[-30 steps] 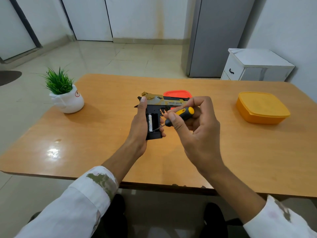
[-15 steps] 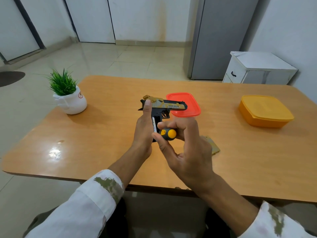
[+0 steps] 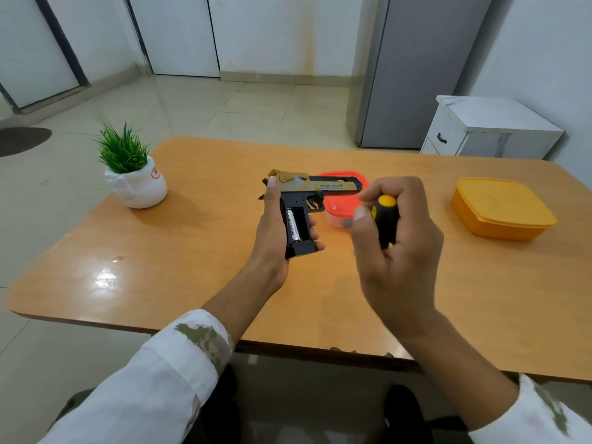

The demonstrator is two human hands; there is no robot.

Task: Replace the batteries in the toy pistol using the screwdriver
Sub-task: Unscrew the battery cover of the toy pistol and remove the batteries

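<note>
My left hand (image 3: pixel 272 238) grips the black handle of the toy pistol (image 3: pixel 315 187), held above the table with its gold barrel pointing right. The handle's battery bay is uncovered, and one silver battery (image 3: pixel 293 225) lies in it beside a vacant slot. My right hand (image 3: pixel 397 251) holds the black screwdriver (image 3: pixel 386 219) with a yellow cap, upright in the fist, to the right of the pistol and apart from it. The screwdriver's tip is hidden by my fingers.
A red-lidded box (image 3: pixel 344 203) sits behind the pistol. An orange lidded box (image 3: pixel 499 206) is at the right of the wooden table (image 3: pixel 192 251). A potted plant (image 3: pixel 134 174) stands at the left. A white cabinet (image 3: pixel 490 129) is beyond the table.
My right hand has drawn the screwdriver away from the battery bay to the right and turned it upright. The pistol stays in my left hand.
</note>
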